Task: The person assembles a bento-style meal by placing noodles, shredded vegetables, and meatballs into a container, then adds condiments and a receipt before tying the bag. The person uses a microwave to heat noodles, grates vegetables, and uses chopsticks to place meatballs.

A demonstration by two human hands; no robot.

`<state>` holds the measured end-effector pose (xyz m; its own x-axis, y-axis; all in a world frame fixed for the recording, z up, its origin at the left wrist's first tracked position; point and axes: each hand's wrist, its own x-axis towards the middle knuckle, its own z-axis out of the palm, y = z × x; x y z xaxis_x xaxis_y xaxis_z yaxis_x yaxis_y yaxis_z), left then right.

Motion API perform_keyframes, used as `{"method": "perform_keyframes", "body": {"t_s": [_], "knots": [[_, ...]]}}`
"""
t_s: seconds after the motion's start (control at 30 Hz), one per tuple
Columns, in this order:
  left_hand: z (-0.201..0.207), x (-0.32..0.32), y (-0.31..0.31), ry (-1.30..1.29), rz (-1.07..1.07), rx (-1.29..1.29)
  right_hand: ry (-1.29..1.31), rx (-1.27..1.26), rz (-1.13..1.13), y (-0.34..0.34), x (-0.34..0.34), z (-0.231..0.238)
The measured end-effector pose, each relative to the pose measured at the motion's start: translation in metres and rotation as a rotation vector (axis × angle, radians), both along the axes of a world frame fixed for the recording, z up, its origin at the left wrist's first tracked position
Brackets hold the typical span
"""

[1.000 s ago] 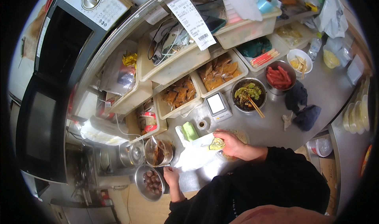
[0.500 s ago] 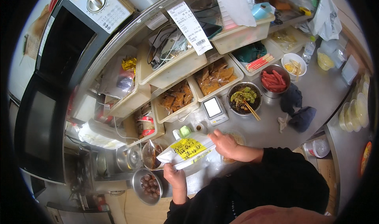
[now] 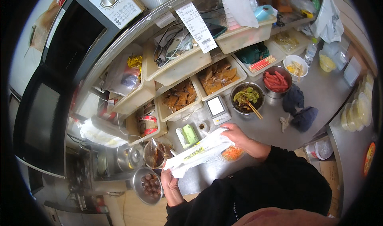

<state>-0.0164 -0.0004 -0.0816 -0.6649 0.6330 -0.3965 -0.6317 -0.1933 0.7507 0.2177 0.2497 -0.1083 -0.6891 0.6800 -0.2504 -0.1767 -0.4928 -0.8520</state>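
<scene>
A white plastic bag with yellow and dark print (image 3: pixel 199 152) is stretched between my two hands over the front of the metal counter. My left hand (image 3: pixel 169 181) grips its lower left end, fingers closed. At the upper right end, my right hand (image 3: pixel 235 134) is closed on the bag too. Partly behind the bag sits a round bowl of shredded orange food (image 3: pixel 232 153). Just beyond the bag lie a green and white packet (image 3: pixel 187 136) and a small roll (image 3: pixel 203 127). A tub of dark sauce (image 3: pixel 156 153) stands near my left hand.
A metal bowl of dark round balls (image 3: pixel 150 188) is at the front left. Behind are a scale (image 3: pixel 217 108), a bowl of greens with chopsticks (image 3: pixel 245 98), a pot of red sausages (image 3: pixel 275 81) and bins of packaged food (image 3: pixel 179 98). Dark cloths (image 3: pixel 305 120) lie at right.
The bag has tilted and been pulled out narrower, so less of its yellow print shows. My right hand has moved up and slightly right. More of the orange food is uncovered.
</scene>
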Motion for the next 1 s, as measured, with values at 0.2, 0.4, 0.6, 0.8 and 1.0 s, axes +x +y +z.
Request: {"method": "perform_keyframes", "body": {"t_s": [0.2, 0.4, 0.6, 0.8, 1.0], "knots": [[0.008, 0.031, 0.007, 0.058, 0.020, -0.284, 0.095, 0.345, 0.226, 0.038, 0.010, -0.001], [0.007, 0.015, -0.011, 0.065, 0.115, -0.238, -1.016, 0.929, -0.032, 0.041, 0.074, -0.064], [0.007, 0.024, -0.016, -0.027, -0.111, -0.091, -0.246, -0.137, 0.373, -0.008, 0.091, -0.112], [-0.017, -0.004, -0.016, 0.003, -0.116, -0.186, -0.163, -0.132, 0.052, -0.034, 0.102, -0.109], [-0.039, 0.036, 0.013, 0.120, -0.702, 0.065, -0.005, 0.194, -0.061, -0.037, 0.167, -0.045]]}}
